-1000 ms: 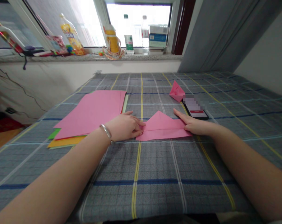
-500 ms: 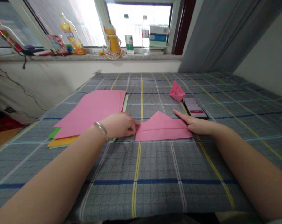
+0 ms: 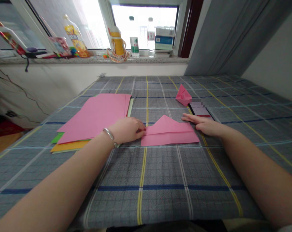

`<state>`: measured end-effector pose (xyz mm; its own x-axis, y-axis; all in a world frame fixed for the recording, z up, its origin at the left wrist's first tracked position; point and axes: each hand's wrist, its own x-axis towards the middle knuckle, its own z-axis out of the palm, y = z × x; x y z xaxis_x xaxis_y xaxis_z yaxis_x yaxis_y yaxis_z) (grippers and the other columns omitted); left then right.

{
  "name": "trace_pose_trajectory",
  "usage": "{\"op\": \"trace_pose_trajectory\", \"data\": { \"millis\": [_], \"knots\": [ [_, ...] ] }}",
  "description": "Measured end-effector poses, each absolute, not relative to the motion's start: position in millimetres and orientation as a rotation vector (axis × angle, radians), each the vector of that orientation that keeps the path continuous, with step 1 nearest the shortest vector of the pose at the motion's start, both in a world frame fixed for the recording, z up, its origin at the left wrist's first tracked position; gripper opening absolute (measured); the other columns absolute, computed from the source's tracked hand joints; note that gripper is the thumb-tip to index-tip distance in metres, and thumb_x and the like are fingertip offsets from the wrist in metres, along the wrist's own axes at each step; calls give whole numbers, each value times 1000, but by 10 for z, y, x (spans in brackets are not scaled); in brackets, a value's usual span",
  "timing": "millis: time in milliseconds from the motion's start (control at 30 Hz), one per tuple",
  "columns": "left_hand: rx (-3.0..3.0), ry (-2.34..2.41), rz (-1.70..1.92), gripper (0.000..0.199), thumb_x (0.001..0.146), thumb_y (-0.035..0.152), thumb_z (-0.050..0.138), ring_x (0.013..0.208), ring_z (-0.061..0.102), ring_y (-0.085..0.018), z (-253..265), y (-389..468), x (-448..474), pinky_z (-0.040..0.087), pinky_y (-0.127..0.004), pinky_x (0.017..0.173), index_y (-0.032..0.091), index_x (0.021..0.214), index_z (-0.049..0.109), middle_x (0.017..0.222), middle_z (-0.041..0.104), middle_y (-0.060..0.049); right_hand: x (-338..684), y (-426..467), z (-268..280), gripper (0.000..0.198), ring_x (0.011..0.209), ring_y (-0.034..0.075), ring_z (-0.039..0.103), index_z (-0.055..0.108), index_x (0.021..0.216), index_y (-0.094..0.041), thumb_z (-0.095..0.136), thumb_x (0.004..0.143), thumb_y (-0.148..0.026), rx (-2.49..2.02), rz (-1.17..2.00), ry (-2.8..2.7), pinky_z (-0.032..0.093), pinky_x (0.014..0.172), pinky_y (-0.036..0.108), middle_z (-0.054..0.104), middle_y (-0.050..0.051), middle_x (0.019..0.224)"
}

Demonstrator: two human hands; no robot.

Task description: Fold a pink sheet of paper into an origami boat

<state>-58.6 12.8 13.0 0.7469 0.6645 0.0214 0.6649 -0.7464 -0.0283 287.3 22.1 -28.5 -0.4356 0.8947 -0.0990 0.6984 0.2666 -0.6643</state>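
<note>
A folded sheet of pink paper (image 3: 168, 132) lies on the checked cloth in front of me, with a pointed peak at its far side and a straight band along its near side. My left hand (image 3: 128, 130) has its fingers curled together at the paper's left end, pinching the edge. At the right end, my right hand (image 3: 205, 125) is open, fingers stretched out to the left by the paper's upper right corner. Whether its fingertips touch the paper is hard to tell. A silver bangle (image 3: 109, 134) circles my left wrist.
A stack of coloured paper (image 3: 97, 116), pink on top, lies to the left, partly behind my left hand. Beyond my right hand are a pink folded paper shape (image 3: 183, 96) and a phone (image 3: 201, 109). Bottles (image 3: 134, 45) and boxes (image 3: 164, 40) line the windowsill.
My right hand has shifted slightly, its fingers now straighter and less over the paper's right end. The left hand stays at the left end, a little further right.
</note>
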Motion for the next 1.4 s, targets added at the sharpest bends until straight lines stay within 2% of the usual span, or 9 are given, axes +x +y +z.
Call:
{"op": "trace_pose_trajectory", "data": {
  "millis": [100, 200, 333, 533, 700, 833, 1067, 1267, 1400],
  "knots": [
    [-2770, -1147, -49, 29, 91, 34, 43, 80, 62, -18, 50, 102, -463, 46, -33, 80, 17, 86, 67, 84, 67, -5, 2783, 215, -262, 62, 126, 23, 48, 40, 139, -22, 42, 77, -19, -1540, 957, -2047, 36, 107, 44, 57, 5, 131],
    [-2676, -1146, -223, 31, 91, 38, 44, 88, 59, -21, -78, 57, -319, 43, -38, 87, 16, 100, 64, 95, 64, -9, 2635, 188, -261, 50, 117, 25, 55, 46, 134, -20, 44, 86, -33, -1572, 730, -2064, 40, 102, 43, 61, 9, 126],
    [-2828, -892, -310, 35, 95, 34, 39, 121, 47, -24, -260, 24, -178, 33, -43, 103, 27, 127, 53, 131, 53, -6, 2439, 163, -287, 52, 108, 27, 59, 49, 132, -16, 52, 84, -36, -1502, 474, -2210, 43, 95, 42, 67, 11, 112],
    [-2991, -824, -217, 41, 97, 41, 35, 136, 32, -27, -347, 42, -148, 20, -55, 109, 36, 137, 41, 146, 39, -2, 2263, 178, -351, 55, 99, 27, 59, 51, 130, -17, 60, 78, -33, -1498, 223, -2254, 44, 91, 43, 66, 10, 104],
    [-2952, -843, -251, 45, 96, 44, 35, 137, 29, -26, -299, 9, -165, 14, -56, 111, 34, 139, 38, 147, 38, -3, 2253, 181, -330, 34, 96, 26, 62, 66, 106, -16, 58, 77, -32, -1629, 452, -2021, 47, 86, 39, 68, 11, 104],
    [-2901, -841, -326, 49, 95, 48, 36, 139, 26, -26, -241, -28, -157, 12, -54, 113, 33, 142, 34, 148, 36, -3, 2284, 184, -287, 20, 82, 23, 63, 67, 83, -18, 59, 75, -35, -1617, 642, -1801, 48, 77, 37, 71, 7, 88],
    [-2809, -860, -475, 52, 92, 45, 45, 135, 31, -28, -207, -26, -146, 12, -52, 114, 27, 140, 38, 144, 43, -5, 2291, 268, -334, 16, 77, 22, 61, 52, 88, -23, 54, 74, -32, -1467, 762, -1221, 50, 68, 35, 65, 4, 84],
    [-2863, -911, -521, 65, 86, 47, 53, 133, 36, -27, -223, -56, -117, 25, -47, 111, 22, 143, 32, 145, 40, -10, 2093, 129, -251, 14, 78, 22, 64, 54, 86, -21, 55, 72, -21, -1256, 1280, -1083, 52, 71, 36, 68, 6, 86],
    [-2876, -905, -482, 72, 80, 36, 59, 131, 39, -28, -230, -73, -102, 28, -47, 110, 20, 144, 29, 148, 36, -11, 2025, 31, -237, 19, 75, 21, 65, 56, 90, -21, 54, 72, -17, -1043, 1601, -1120, 54, 67, 33, 70, 5, 82]
  ]
}}
